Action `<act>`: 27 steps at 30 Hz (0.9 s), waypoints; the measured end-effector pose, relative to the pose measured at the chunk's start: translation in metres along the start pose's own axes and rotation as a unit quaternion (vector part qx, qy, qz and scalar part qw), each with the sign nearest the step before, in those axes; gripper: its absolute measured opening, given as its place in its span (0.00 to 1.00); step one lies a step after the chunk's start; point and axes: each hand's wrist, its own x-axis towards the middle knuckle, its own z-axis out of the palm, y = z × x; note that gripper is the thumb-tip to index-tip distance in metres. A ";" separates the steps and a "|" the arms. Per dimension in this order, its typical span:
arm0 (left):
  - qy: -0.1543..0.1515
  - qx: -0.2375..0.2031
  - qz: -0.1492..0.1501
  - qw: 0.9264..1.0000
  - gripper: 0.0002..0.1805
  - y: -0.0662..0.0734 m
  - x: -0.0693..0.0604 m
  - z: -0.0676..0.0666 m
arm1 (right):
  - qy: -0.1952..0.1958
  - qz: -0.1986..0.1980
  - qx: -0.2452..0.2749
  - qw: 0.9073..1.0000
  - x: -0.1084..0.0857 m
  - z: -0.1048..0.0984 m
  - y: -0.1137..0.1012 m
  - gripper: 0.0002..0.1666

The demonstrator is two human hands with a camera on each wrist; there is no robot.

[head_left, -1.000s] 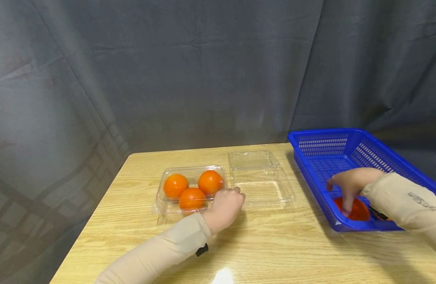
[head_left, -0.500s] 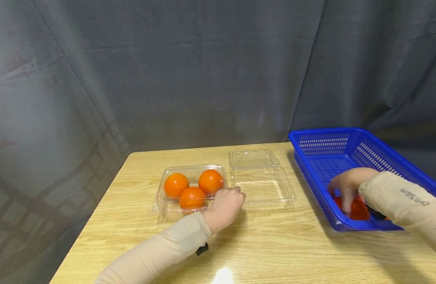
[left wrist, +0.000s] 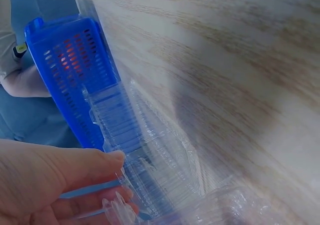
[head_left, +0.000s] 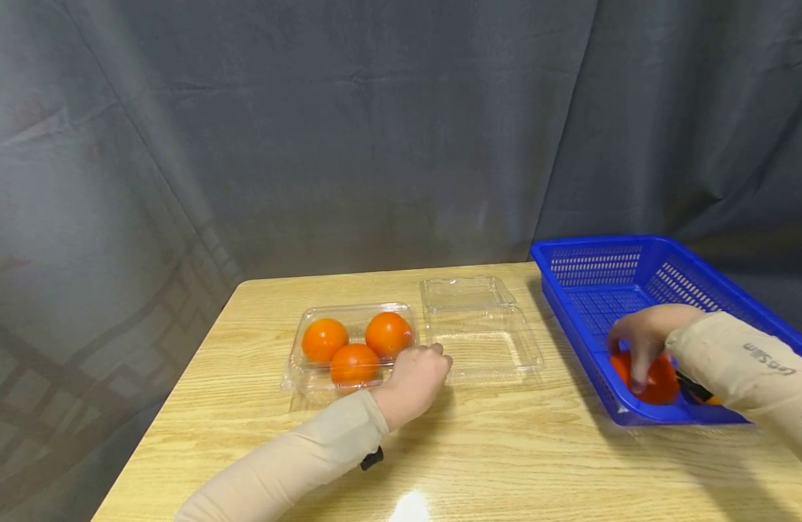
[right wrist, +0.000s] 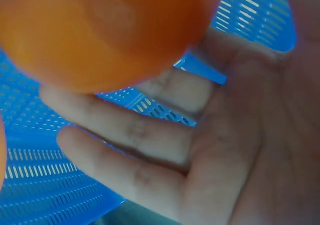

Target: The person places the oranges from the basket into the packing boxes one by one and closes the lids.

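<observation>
My right hand point(head_left: 652, 337) reaches into the blue plastic basket point(head_left: 573, 341) and grips an orange point(head_left: 658, 380) near its front end. In the right wrist view the fingers point(right wrist: 135, 135) curl under that orange point(right wrist: 105, 35); the thumb is mostly hidden there. On the table, my left hand point(head_left: 415, 380) pinches the lip of a clear plastic clamshell container point(head_left: 296, 373) at its right front corner. Three oranges point(head_left: 354, 365) sit inside that container. In the left wrist view the thumb point(left wrist: 95, 167) and fingers hold the thin plastic edge.
A second clear clamshell container point(head_left: 482, 337) lies with its lid folded back, between the first one and the basket. Another orange-coloured item point(head_left: 713, 400) shows in the basket beside my right wrist. A dark curtain point(head_left: 375, 145) hangs behind the table point(head_left: 505, 449).
My right hand's fingers have closed in around the orange in the basket, and the orange has shifted slightly upward. My left hand and the containers have stayed in place.
</observation>
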 end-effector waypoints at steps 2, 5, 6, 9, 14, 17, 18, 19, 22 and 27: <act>-0.003 -0.001 -0.001 1.000 0.07 0.000 0.000 0.000 | 0.001 -0.001 0.008 1.000 0.000 -0.002 0.001 0.31; -0.005 -0.002 -0.001 1.000 0.07 0.000 0.000 0.000 | 0.001 -0.010 0.021 1.000 -0.001 -0.005 0.002 0.33; -0.005 -0.002 -0.001 1.000 0.07 0.000 0.000 0.000 | 0.001 -0.011 0.028 1.000 -0.001 -0.007 0.003 0.34; -0.002 0.001 0.000 1.000 0.07 0.000 0.000 0.001 | 0.002 -0.010 0.042 0.999 -0.001 -0.011 0.005 0.38; 0.003 0.002 0.001 1.000 0.07 0.000 0.000 0.001 | 0.012 -0.011 0.057 0.998 -0.003 -0.015 0.006 0.43; 0.003 0.002 0.000 1.000 0.08 0.000 0.000 0.001 | 0.024 -0.022 0.051 0.998 -0.005 -0.017 0.006 0.41; 0.003 0.003 0.000 1.000 0.08 0.000 -0.001 0.001 | 0.029 -0.025 0.049 0.998 -0.005 -0.017 0.007 0.40; 0.003 0.003 0.000 1.000 0.08 0.000 -0.001 0.000 | 0.033 -0.025 0.048 0.998 -0.006 -0.018 0.007 0.40; 0.006 0.003 0.000 1.000 0.08 0.000 -0.001 0.000 | 0.046 -0.028 0.038 0.998 -0.007 -0.021 0.006 0.40; 0.011 0.005 0.001 1.000 0.08 0.001 -0.001 0.000 | 0.063 -0.035 0.025 0.997 -0.009 -0.024 0.005 0.39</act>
